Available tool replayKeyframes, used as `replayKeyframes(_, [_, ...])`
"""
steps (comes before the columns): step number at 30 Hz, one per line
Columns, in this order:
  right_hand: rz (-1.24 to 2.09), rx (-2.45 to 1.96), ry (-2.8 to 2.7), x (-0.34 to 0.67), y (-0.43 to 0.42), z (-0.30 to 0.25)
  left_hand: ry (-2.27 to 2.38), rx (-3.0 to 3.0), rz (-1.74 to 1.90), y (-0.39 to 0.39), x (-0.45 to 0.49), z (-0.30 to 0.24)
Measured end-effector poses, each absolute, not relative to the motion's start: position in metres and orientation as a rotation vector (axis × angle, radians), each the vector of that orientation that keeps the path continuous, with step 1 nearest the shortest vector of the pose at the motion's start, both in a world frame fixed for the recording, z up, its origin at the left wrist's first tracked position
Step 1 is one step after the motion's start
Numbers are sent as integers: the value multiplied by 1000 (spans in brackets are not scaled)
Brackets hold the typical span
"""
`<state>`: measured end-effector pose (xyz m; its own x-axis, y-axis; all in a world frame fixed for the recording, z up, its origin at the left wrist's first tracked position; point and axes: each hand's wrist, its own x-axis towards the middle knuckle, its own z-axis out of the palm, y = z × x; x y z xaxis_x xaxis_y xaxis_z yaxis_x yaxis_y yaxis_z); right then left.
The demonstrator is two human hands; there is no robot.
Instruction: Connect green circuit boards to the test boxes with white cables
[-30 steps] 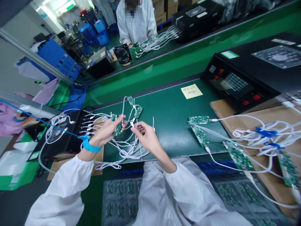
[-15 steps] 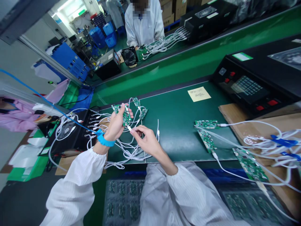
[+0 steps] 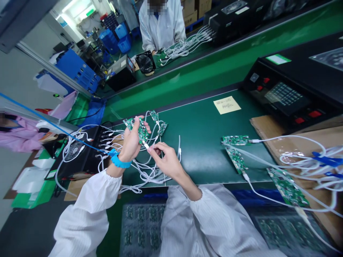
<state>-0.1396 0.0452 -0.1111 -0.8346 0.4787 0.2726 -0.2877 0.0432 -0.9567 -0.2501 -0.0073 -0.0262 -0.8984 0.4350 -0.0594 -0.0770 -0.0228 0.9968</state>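
My left hand is closed around a small green circuit board, held upright above the green mat. A blue wrist strap with a blue cord circles that wrist. My right hand pinches a white cable plug right at the board's lower edge. A second board shows just left of my left fingers. Two more boards lie on cables behind my hands. A tangle of white cables lies under both hands.
A black multi-port box with plugged white cables sits left. Cabled boards lie right, near cardboard and a black tester. A yellow note lies farther back. A tray of boards is in my lap. A person in white works across the conveyor.
My left hand lifted the board up and turned it upright. My right hand brought the white plug to the board's lower edge, and both hands shifted slightly.
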Motion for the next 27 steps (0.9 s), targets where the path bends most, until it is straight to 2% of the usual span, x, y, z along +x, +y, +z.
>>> replayKeyframes(6, [1853, -244, -1738, -141, 41, -113, 1963, 491, 2000, -7, -251, -29])
replayKeyframes(16, [1873, -313, -1622, -142, 43, -114, 2476, 845, 1755, -21, -258, -33])
replayKeyframes(27, [1806, -354, -1640, -143, 39, -115, 2551, 883, 1562, -37, -252, -18])
